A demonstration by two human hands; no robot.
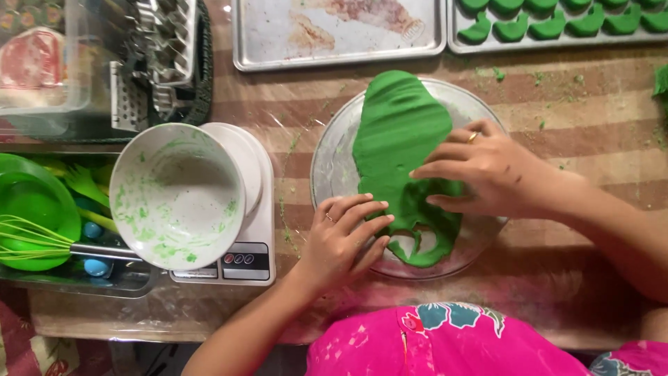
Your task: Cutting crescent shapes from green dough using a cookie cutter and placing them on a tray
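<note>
A flat sheet of green dough point(398, 139) lies across a round clear glass plate point(332, 167) in the middle of the table. My right hand point(487, 170), with a ring on one finger, rests on the dough's right side, fingers spread and pressing it. My left hand point(344, 237) sits at the plate's near left rim, fingertips touching the dough's lower edge. A hole shows in the dough's lower part.
A white bowl point(177, 195) smeared with green sits on a white kitchen scale point(243, 261) at left. Further left, a green bowl with a whisk point(35, 240). A used metal tray point(337, 35) and a tray of shaped green pieces point(557, 24) lie at the back.
</note>
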